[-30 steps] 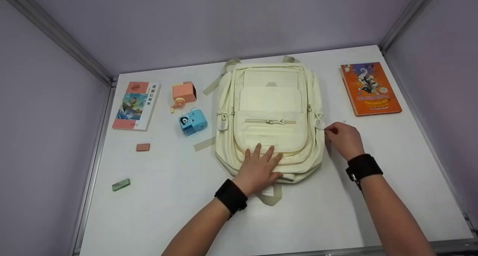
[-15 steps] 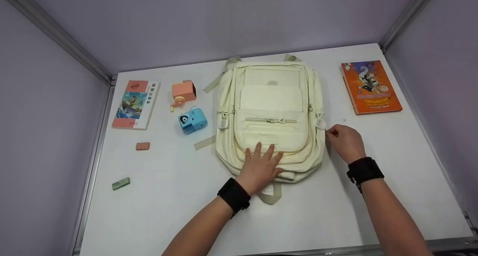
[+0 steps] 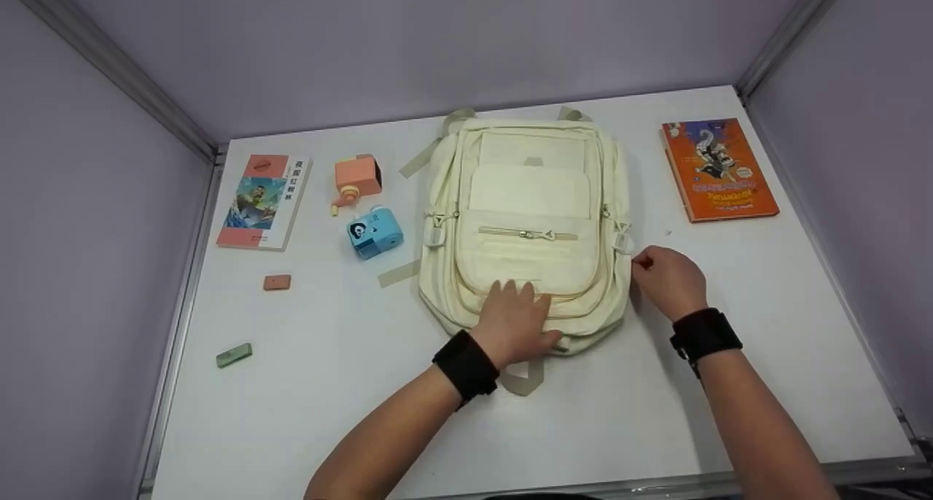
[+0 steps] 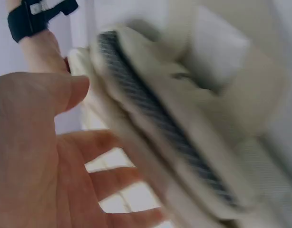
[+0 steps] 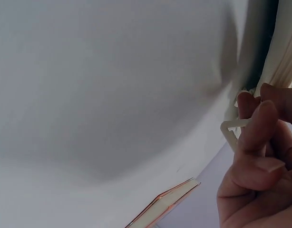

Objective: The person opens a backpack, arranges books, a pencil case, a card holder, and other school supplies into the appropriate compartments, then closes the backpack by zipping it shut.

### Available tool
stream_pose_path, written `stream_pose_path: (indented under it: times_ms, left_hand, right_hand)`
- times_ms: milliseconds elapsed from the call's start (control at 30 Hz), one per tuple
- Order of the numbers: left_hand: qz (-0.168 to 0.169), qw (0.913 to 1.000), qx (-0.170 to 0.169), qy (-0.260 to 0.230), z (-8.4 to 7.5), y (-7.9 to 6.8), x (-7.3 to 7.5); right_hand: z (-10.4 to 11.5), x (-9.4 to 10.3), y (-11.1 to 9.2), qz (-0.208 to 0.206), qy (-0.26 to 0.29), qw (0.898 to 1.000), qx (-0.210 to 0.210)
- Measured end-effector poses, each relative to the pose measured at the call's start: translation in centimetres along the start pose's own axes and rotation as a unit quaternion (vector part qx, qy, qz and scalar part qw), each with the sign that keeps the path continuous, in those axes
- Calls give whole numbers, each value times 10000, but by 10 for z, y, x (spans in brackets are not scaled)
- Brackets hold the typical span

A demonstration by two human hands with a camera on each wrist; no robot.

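Observation:
A cream backpack (image 3: 528, 194) lies front side up on the white table. My left hand (image 3: 514, 321) rests on its lower front, with the fingers extended over the fabric. In the left wrist view, the thumb stands apart from those fingers, beside a blurred dark zipper (image 4: 155, 114) along the bag's bottom end. At the bag's right side, my right hand (image 3: 670, 280) pinches a zipper pull. The right wrist view shows the white triangular zipper pull (image 5: 230, 133) sticking out between the fingers, close to a dark opening (image 5: 266, 47) along the bag's side.
An orange book (image 3: 719, 169) lies at right. On the left are a pink-and-white book (image 3: 264, 202), a pink crank sharpener (image 3: 358, 176), a blue sharpener-like item (image 3: 375, 232), a small pink block (image 3: 277, 282) and a green one (image 3: 234, 355). Panels wall the table.
My left hand has slid slightly to the right along the bag's lower front. The right hand has come slightly down the bag's side. The backpack stays in nearly the same place.

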State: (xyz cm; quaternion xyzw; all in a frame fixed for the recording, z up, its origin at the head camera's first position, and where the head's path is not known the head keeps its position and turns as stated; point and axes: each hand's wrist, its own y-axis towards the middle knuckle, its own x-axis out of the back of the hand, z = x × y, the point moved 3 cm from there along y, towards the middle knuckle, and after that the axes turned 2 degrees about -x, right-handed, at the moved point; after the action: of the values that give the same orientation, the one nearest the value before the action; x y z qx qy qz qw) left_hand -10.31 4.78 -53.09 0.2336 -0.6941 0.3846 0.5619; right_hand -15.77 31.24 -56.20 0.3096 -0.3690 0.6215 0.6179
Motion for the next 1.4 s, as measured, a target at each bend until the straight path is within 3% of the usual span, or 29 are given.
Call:
stream_pose_path:
  times_ms: [100,200,267,400,533,800,1100,1400]
  left_hand:
    - [-311,9987,-374,145,-20,16,9]
    - [-453,9958,-749,277,-39,37,9]
    - [-367,9955,-779,396,-45,51,3]
    - [-50,9981,-410,465,-44,68,-9]
    - [27,9984,-160,533,-41,70,-13]
    - [76,9982,-45,585,-45,72,-9]
    - [108,9971,-125,743,-50,72,-6]
    - [-21,9987,-181,467,-54,73,0]
  right_hand:
    - [3,-3,2,8,-40,10000,-44]
    - [7,-7,4,36,-103,9999,-104]
    - [9,-11,5,76,-114,9998,-142]
    - [10,-18,5,98,-165,9998,-92]
    - [8,-18,4,-66,-249,9996,106]
    - [5,-13,0,-273,-455,9980,342]
    - [4,-7,-12,-302,-626,9968,406]
    - [2,-4,-24,-256,-664,9969,342]
